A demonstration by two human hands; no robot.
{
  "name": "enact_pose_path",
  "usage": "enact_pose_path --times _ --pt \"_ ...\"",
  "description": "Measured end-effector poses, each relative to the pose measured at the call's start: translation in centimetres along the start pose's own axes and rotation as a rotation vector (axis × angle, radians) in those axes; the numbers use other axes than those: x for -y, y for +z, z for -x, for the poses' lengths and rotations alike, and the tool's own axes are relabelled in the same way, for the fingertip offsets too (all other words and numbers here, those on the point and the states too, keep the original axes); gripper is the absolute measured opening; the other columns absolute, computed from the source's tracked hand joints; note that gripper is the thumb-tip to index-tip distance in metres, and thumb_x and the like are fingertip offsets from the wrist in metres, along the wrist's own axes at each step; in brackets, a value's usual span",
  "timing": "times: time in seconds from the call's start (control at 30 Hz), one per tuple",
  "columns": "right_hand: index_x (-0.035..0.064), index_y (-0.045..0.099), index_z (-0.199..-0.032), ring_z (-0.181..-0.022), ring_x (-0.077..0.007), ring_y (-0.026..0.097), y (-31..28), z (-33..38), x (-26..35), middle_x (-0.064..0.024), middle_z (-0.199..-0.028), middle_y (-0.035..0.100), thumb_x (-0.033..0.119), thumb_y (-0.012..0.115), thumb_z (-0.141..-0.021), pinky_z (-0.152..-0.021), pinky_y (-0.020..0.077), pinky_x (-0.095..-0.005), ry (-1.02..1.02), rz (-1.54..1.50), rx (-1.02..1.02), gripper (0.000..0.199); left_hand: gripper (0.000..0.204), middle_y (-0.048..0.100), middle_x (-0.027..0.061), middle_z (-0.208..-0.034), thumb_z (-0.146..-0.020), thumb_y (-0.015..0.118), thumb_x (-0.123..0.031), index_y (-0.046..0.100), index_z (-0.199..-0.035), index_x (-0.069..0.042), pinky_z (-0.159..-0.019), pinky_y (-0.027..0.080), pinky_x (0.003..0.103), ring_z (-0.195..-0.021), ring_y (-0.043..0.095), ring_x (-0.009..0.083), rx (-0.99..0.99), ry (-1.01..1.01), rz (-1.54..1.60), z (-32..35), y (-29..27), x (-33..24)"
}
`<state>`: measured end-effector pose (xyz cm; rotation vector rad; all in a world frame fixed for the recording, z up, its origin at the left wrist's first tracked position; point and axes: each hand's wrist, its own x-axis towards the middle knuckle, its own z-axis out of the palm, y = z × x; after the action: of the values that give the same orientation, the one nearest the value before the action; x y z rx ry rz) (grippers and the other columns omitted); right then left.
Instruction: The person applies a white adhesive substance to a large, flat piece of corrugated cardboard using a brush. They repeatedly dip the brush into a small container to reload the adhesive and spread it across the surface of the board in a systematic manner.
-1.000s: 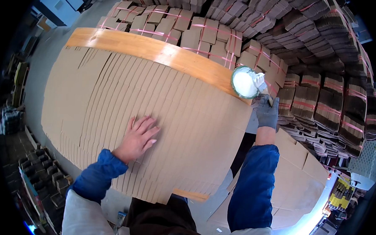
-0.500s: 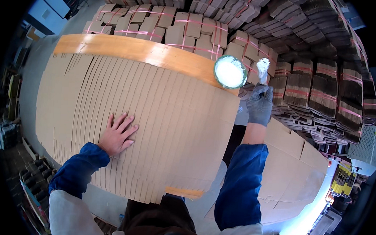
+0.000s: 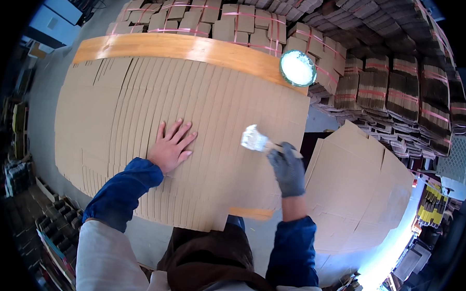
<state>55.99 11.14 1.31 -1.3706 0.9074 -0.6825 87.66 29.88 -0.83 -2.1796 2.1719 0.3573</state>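
Brush (image 3: 255,139), bristles white-coated, was above or on right part of overlapping cardboard sheets (image 3: 213,113); contact unclear. Green-rimmed bowl (image 3: 282,70) of white substance stood beyond, at far right corner. Right hand (image 3: 287,171), grey-gloved, was closed round brush's handle. Left hand (image 3: 171,147), bare, lay on sheets, fingers spread. Sheets covered most of wooden table (image 3: 185,42). Further cardboard (image 3: 361,187) lay rightward; strapped bundles (image 3: 237,23) were stacked behind.

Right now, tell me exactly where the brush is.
In the head view, the brush is just right of centre, held in the gloved right hand over the cardboard sheets, to the right of the bare left hand.
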Motion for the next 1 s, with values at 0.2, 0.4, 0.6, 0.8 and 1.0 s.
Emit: enact_pose_path --times 0.2,0.4,0.6,0.8,1.0 --pt "-0.0036 0.059 -0.107 -0.086 -0.0225 0.069 8.9 -2.5 -1.2 -0.0132 -0.096 0.064 0.013 0.061 -0.096 -0.077 0.0601 -0.0315 0.395 -0.570 -0.233 0.020 0.059 0.029 0.0047 -0.158 -0.096 0.050 -0.041 0.040 -0.146 -0.011 -0.117 0.013 0.062 -0.149 0.018 0.0266 -0.046 -0.016 0.033 -0.3 0.4 0.1" --pt "-0.0022 0.058 -0.108 -0.087 -0.0268 0.071 -4.1 0.5 -2.8 -0.0164 -0.100 0.066 0.017 0.062 -0.094 -0.076 0.0616 -0.0380 0.252 -0.263 -0.604 0.024 0.058 0.026 0.0018 -0.159 -0.098 0.047 -0.042 0.039 -0.147 -0.012 -0.117 0.013 0.062 -0.149 0.016 0.0244 -0.063 -0.013 0.040 -0.1 1.1 0.3" --pt "-0.0038 0.060 -0.108 -0.082 -0.0243 0.071 4.6 -1.4 2.7 -0.0165 -0.097 0.066 0.012 0.061 -0.094 -0.074 0.0620 -0.0356 0.246 -0.289 -0.350 0.021 0.059 0.029 0.0039 -0.158 -0.094 0.055 -0.038 0.041 -0.144 -0.010 -0.117 0.014 0.062 -0.148 0.020 0.0265 -0.080 -0.011 0.078 0.0 1.1 0.2" --pt "-0.0047 0.060 -0.107 -0.082 -0.0234 0.070 6.5 -2.8 0.9 -0.0167 -0.096 0.066 0.011 0.064 -0.093 -0.075 0.0619 -0.0335 0.282 -0.474 -0.257 0.022 0.060 0.030 0.0044 -0.157 -0.092 0.057 -0.036 0.042 -0.144 -0.010 -0.117 0.013 0.062 -0.148 0.021 0.0272 -0.053 -0.052 0.062 0.2 1.2 0.4" --pt "-0.0053 0.059 -0.108 -0.080 -0.0235 0.069 0.0 0.3 -0.3 -0.0170 -0.095 0.065 0.011 0.063 -0.093 -0.075 0.0611 -0.0341 0.289 -0.518 -0.404 0.023 0.061 0.032 0.0053 -0.157 -0.090 0.059 -0.034 0.042 -0.144 -0.010 -0.117 0.014 0.062 -0.147 0.023 0.0279 -0.068 -0.054 0.053 -0.3 1.1 -0.2"
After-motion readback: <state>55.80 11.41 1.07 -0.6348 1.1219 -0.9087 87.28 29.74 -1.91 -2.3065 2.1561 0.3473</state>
